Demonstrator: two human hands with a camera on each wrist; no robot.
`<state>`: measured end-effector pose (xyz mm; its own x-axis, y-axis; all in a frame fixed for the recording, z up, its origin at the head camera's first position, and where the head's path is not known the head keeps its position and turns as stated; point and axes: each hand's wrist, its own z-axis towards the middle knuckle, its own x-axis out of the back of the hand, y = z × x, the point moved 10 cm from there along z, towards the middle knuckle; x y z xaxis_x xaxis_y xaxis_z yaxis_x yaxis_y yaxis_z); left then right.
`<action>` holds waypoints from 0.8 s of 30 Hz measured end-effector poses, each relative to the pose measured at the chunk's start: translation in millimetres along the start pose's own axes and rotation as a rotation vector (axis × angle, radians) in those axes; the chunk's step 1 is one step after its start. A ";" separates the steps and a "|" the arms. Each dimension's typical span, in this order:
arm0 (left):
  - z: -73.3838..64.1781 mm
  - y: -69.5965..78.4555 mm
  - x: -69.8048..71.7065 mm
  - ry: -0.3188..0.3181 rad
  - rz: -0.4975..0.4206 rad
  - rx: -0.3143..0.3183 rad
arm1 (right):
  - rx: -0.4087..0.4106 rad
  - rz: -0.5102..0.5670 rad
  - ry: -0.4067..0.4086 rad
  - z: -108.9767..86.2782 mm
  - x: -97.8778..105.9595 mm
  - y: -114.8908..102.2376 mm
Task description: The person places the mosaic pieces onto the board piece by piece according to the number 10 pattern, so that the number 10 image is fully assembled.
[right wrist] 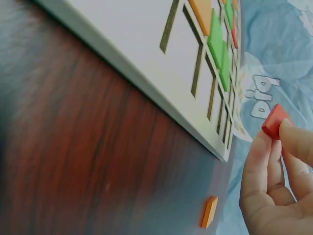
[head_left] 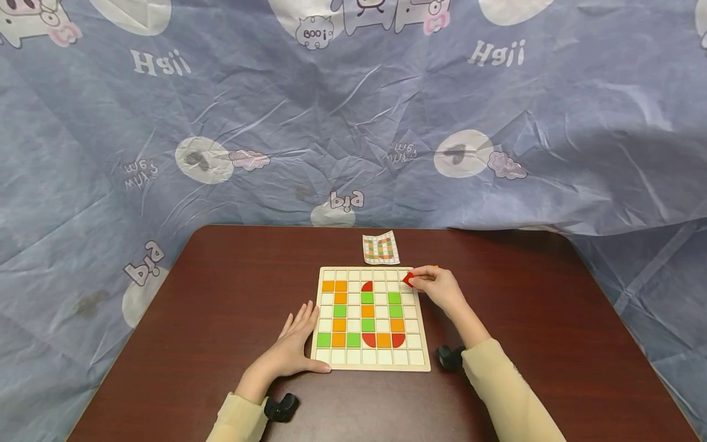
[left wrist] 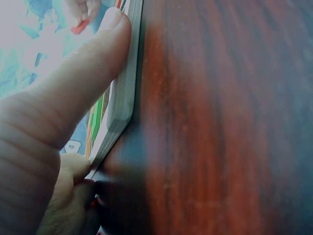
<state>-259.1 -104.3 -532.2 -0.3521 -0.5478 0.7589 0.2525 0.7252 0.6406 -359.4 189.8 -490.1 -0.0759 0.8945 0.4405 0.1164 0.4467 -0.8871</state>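
A cream grid board lies on the table, with orange, green and red tiles in some of its cells. The red ones, such as the red tile near the top, have a rounded side. My left hand rests at the board's near left corner, fingers straight along the left side and thumb on the front edge. Between thumb and fingertips my right hand pinches a small flat red tile. It holds this piece over the board's far right corner.
A small paper card printed with a coloured grid pattern lies just beyond the board. One loose orange tile is on the table near the right hand. Behind the brown table hangs a blue printed cloth.
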 end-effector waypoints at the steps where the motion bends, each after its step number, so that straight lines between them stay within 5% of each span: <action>1: 0.2 0.1 -0.1 -0.001 0.001 0.000 | 0.000 -0.033 0.001 1.9 -2.2 -0.6; 6: 0.8 1.5 -0.2 -0.004 0.007 -0.001 | 0.005 -0.163 -0.009 8.5 -14.5 -3.0; 24: 0.8 0.0 -0.4 -0.006 0.000 0.008 | 0.044 -0.300 -0.073 15.1 -40.2 -16.4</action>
<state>-259.6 -103.8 -532.5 -0.3575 -0.5451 0.7583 0.2453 0.7286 0.6395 -373.2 146.2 -495.4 -0.1714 0.7185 0.6740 0.0350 0.6882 -0.7247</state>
